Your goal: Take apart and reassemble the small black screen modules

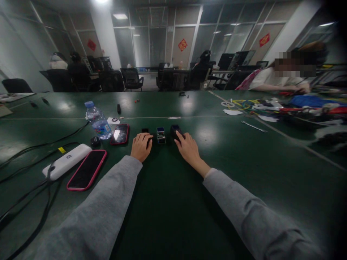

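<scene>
Three small objects sit in a row on the green table (173, 202): a small black piece (145, 130), a small blue-topped block (161, 135) in the middle, and a dark box (175, 130) on the right. My left hand (141, 146) rests just below the black piece, fingers curled around a dark object I cannot make out. My right hand (187, 147) lies flat with its fingers stretched onto the dark box, touching it. Both arms wear grey sleeves.
To the left lie a water bottle (98, 124), a red-cased phone (119, 134), a pink-cased phone (87, 169), a white power bank (67, 161) and black cables (32, 195). A person sits at the far right beside a pile of coloured wires (271, 106). Chairs and other people line the back.
</scene>
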### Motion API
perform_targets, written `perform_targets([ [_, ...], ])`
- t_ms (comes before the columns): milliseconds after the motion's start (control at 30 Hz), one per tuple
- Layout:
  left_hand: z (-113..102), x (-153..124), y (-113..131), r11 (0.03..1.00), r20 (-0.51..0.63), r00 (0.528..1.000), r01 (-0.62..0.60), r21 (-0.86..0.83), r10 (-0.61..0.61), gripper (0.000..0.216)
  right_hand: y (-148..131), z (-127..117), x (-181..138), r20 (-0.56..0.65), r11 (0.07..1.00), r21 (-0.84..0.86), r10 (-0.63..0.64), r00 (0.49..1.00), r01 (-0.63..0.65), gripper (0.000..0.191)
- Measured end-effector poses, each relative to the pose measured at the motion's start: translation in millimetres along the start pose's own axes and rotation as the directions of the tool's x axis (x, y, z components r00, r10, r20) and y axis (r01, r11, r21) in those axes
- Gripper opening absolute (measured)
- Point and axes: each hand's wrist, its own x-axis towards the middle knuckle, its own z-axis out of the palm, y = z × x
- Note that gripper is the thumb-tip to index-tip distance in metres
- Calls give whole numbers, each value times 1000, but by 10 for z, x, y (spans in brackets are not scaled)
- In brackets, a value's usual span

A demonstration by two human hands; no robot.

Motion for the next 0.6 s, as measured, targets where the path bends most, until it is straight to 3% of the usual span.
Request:
perform_targets([
  [167, 0, 1, -3, 1000, 4, 1000, -3, 1, 2, 26, 19, 18, 2, 22, 1000, -16, 5, 1000, -5, 49],
  [267, -1, 2, -2, 1000, 7, 1000, -6, -2, 6, 26, -38, -44, -19, -52, 1000, 23, -11, 999, 12, 53],
  [367, 10, 0, -5, 1000, 4, 1000, -4, -6, 4, 26, -172, -137, -47, -97, 980, 117, -149, 984, 160, 53],
  [500, 27, -3, -6, 1000, -3, 1000, -7, -11, 7, 26, -334, -153, -70, -30, 884, 234, -411, 911, 406, 58],
  [600, 31, -3, -4, 1000, -5, 1000, -10, -16, 10, 25, -354, -98, -71, 29, 846, 293, -474, 880, 446, 57],
])
